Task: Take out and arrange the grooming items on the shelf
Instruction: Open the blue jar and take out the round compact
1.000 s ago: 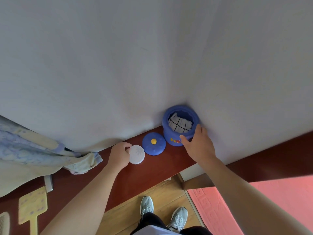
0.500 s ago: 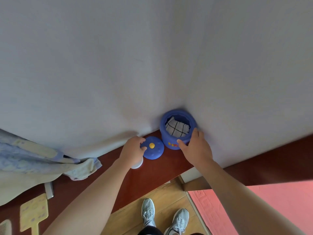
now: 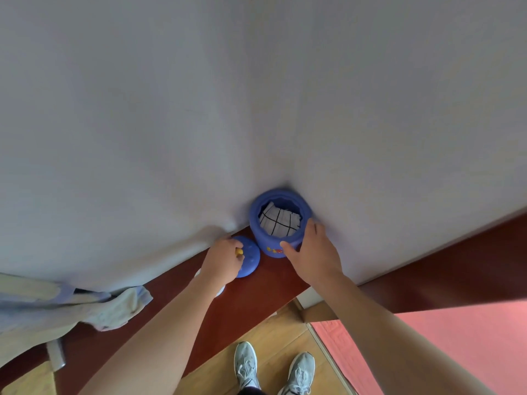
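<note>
a dark red shelf [image 3: 256, 293] is carrying an open blue jar [image 3: 263, 238], a blue lid [image 3: 251, 259] lying just beside it, and a crumpled pale cloth [image 3: 114, 309] sitting well apart, leftward.

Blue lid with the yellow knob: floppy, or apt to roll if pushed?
Probably rigid: the blue lid holds a dome shape under the left hand. Likely slides rather than rolls, lying rim-down on the shelf. Its yellow knob offers an easy pinch.

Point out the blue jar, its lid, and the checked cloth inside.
blue jar [image 3: 263, 238], head view, on its front wall below the rim.
blue lid [image 3: 251, 259], head view, on the dome's bare right side.
checked cloth [image 3: 281, 223], head view, on its middle inside the jar.
</note>
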A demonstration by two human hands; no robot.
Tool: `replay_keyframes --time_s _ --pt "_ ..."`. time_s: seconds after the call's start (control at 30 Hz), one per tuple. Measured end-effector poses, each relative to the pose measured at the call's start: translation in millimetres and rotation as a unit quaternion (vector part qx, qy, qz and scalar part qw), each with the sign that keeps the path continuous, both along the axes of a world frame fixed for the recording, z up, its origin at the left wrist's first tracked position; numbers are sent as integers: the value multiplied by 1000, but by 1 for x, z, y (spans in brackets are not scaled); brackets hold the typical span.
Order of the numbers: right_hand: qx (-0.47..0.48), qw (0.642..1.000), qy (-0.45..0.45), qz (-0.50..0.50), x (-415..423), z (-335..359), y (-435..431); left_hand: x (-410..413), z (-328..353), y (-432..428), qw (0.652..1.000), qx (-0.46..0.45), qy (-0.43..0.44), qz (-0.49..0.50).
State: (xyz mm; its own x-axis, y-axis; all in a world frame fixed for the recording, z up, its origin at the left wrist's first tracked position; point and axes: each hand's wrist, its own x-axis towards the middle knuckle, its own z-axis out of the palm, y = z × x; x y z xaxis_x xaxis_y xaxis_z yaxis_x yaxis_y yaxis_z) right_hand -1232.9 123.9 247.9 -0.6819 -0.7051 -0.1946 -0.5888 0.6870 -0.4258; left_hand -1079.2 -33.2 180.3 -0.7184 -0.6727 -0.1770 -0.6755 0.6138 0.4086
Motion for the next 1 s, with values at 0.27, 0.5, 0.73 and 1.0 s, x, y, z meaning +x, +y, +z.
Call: replay_keyframes --time_s 0.27,0.5,0.73,1.0 --pt "-11 1000 -14 -2 1 4 0 15 62 -6 996 -32 84 22" --pt "-11 1000 -28 -1 1 7 1 3 110 -7 988 -51 142 1" --pt "-26 999 -30 -7 0 5 1 -54 118 -6 990 -45 128 -45" --pt "-48 998 -46 -18 -4 5 1 -100 104 0 988 -45 109 -104"
